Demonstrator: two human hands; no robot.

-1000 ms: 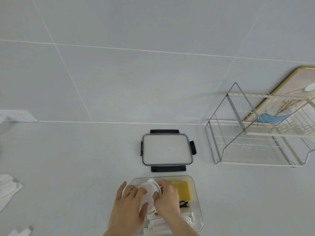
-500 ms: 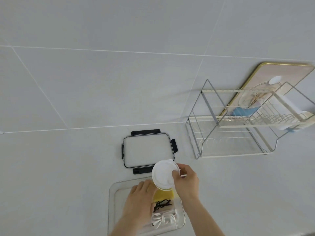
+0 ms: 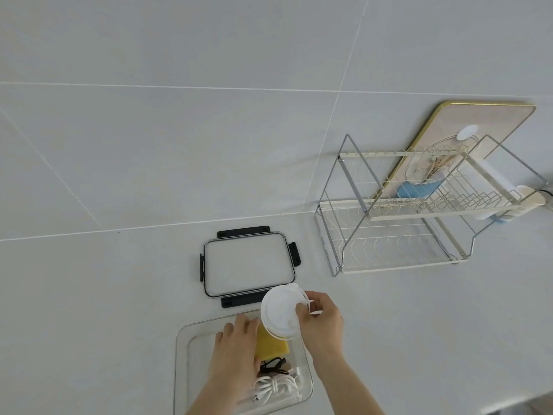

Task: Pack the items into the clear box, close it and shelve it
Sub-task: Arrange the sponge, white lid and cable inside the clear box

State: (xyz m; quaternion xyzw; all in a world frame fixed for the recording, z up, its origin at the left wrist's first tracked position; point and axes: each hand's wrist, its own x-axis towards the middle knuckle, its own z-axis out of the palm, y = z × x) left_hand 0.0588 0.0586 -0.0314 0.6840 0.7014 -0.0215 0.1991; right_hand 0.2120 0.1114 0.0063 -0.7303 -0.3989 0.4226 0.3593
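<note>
The right hand [image 3: 321, 320] is gripping a white round container [image 3: 281, 313] by its edge, fingers clamped on the rim, and is holding it in the air above the far end of the clear box [image 3: 182, 339], tilted so its flat face is turning toward the camera. The grip looks narrow, so the container could be slipping or swinging as it goes down. If it is dropping onto the yellow sponge [image 3: 270, 344] it may be sitting too high for the lid [image 3: 248, 263] to close, and pressing the lid on could then be leaving the black latches unfastened.

The left hand [image 3: 236, 351] is lying flat and spread inside the box, palm down, holding nothing, just beside the sponge. It is covering part of the floor of the box, so it may be getting in the way of the container. The white cable [image 3: 276, 389] and a black cord [image 3: 273, 363] are lying at the near end and could be getting pinched under the rim.

The lid is resting on the worktop [image 3: 104, 295] just beyond the box, and the wire rack [image 3: 398, 232] is standing well apart to the right.
</note>
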